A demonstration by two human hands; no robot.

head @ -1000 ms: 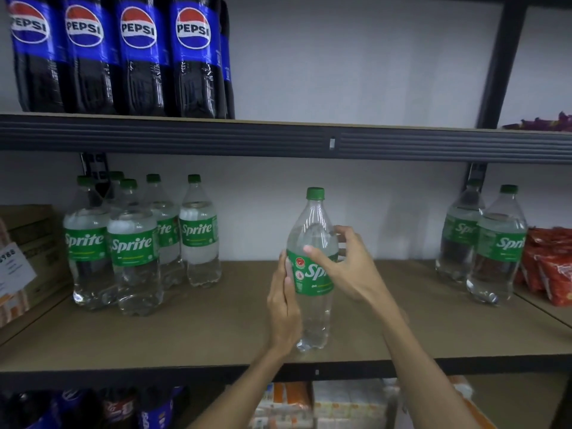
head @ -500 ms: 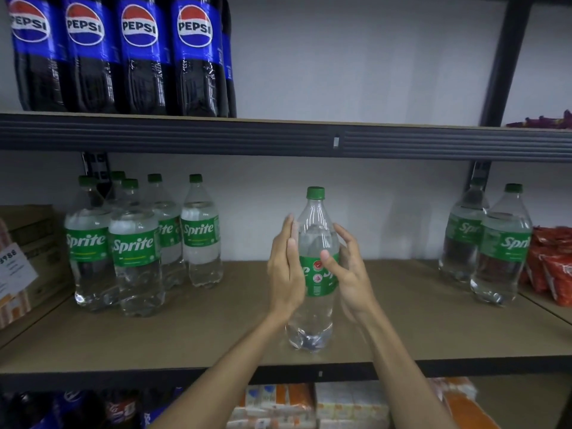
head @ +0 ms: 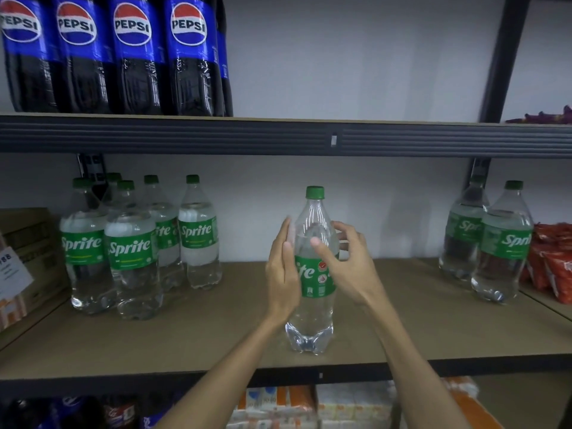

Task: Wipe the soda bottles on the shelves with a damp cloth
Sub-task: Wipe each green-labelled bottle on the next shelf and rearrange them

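The bottle [head: 312, 317] stood mid-way along the shelf's [head: 185, 342] front edge, our left hand [head: 281, 274] flat against it, right hand [head: 349, 267] curled round its shoulder; we judged it being positioned, wiping next needing the unseen cloth.

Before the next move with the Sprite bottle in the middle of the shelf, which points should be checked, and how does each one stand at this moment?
1. The middle Sprite bottle stands upright on the shelf: ok.
2. Its green cap is on: ok.
3. Bottle steadied, left hand flat against its side, right hand curled round it: ok.
4. Damp cloth in a hand: not ok, no cloth is visible.
5. Free room around it, the Sprite group on the left and the Sprite pair on the right stand apart: ok.
6. Dirt on the bottle: cannot tell.
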